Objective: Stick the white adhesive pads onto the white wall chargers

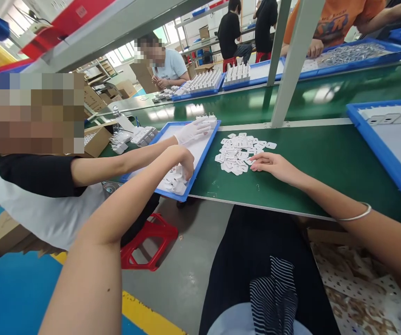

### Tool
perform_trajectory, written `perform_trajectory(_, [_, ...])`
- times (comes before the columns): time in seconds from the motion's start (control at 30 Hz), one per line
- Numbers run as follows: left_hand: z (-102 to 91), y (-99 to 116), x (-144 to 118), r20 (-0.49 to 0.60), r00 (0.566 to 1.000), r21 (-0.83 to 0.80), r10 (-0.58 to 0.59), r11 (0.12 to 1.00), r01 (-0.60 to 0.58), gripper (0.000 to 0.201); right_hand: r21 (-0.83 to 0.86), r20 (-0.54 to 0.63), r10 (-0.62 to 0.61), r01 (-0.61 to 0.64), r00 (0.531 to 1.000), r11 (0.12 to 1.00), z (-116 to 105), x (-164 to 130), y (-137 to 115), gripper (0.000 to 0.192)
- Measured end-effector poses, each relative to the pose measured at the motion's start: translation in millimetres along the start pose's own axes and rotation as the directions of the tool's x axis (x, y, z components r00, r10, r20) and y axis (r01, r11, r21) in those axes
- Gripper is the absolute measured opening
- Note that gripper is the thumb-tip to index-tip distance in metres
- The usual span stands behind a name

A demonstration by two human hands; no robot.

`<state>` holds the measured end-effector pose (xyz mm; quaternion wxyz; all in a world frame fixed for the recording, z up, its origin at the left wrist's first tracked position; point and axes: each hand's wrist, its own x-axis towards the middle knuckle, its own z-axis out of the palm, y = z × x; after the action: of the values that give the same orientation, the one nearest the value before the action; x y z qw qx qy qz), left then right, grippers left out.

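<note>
A dark lap [256,260] with a striped hem fills the bottom of the view, the two bare forearms reaching out above it. The left hand [183,160] is curled, knuckles up and wrist bent down, fingers closed into a cluster of white parts [174,182] at the near end of a blue tray [200,160]; whether it actually pinches one of them cannot be told. The right hand [273,165] lies flat and open, palm down on the green table [326,158], its arm stretched in from the lower right with a thin bangle [356,216] at the wrist. Its fingertips touch the near right edge of a loose pile [240,152] of small white pieces, which spreads away to the left of the hand, between it and the tray. At the tray's far end a co-worker's gloved hand [191,131] rests on the tray floor, beside a few upright white plugs [207,118]. That person sits on the left over a red stool [148,244]. Another blue tray [382,149] lies at the right edge of the table, well apart from the right hand. Beyond the conveyor, other people sit at trays of white plugs.
</note>
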<state>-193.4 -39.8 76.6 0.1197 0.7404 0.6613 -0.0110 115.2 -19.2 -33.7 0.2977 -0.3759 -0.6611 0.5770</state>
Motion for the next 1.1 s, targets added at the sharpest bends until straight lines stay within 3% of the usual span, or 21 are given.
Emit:
perform_trajectory(0.1, [-2.6,-7.3,0.1,0.324,0.941,0.095,-0.101,0.993,0.074,0.039,-0.011,-0.002,-0.002,0.002,1.0,1.0,0.0,0.1,0.8,0.031])
perform_trajectory(0.17, [-9.9,-14.5,-1.2,0.427,0.895,0.127,-0.124,0.989,0.077,0.037,-0.044,0.01,-0.011,0.011,1.0,0.999,0.4,-0.2,2.3,0.033])
perform_trajectory(0.23, [-21.3,-25.3,-1.9,0.445,0.889,0.125,-0.105,0.991,0.055,0.04,-0.089,0.006,-0.027,0.028,1.0,0.996,1.4,-0.8,4.4,0.036])
perform_trajectory(0.4, [-43.6,-67.1,3.2,0.312,0.95,0.078,-0.005,0.997,-0.02,0.045,-0.23,-0.007,-0.085,0.081,0.996,0.97,4.2,-3.6,8.3,0.042])
perform_trajectory(0.57, [-30.2,-94.6,5.7,0.356,0.933,0.055,-0.056,0.998,0.038,0.052,-0.248,-0.002,-0.101,0.097,0.995,0.964,4.8,-5.3,7.6,0.043])
perform_trajectory(0.7, [-19.0,-88.7,-0.9,0.506,0.83,0.105,-0.235,0.972,0.211,0.054,-0.277,-0.028,-0.128,0.116,0.991,0.954,5.0,-7.1,3.4,0.043])
perform_trajectory(0.87, [-24.8,-64.8,-8.1,0.65,0.626,0.2,-0.43,0.892,0.405,0.063,-0.268,-0.078,-0.151,0.125,0.986,0.955,2.5,-9.0,-0.9,0.042])
perform_trajectory(0.93, [-27.8,-56.5,-9.2,0.674,0.566,0.231,-0.475,0.863,0.45,0.065,-0.27,-0.084,-0.155,0.127,0.984,0.954,1.6,-9.0,-0.8,0.042])
perform_trajectory(1.0, [-29.7,-50.8,-9.8,0.677,0.554,0.246,-0.485,0.858,0.452,0.06,-0.276,-0.082,-0.158,0.13,0.984,0.952,1.5,-9.1,-0.2,0.043])
perform_trajectory(1.1, [-30.9,-47.1,-9.8,0.655,0.593,0.263,-0.469,0.876,0.404,0.052,-0.296,-0.063,-0.158,0.133,0.985,0.946,2.4,-9.9,-0.3,0.042])
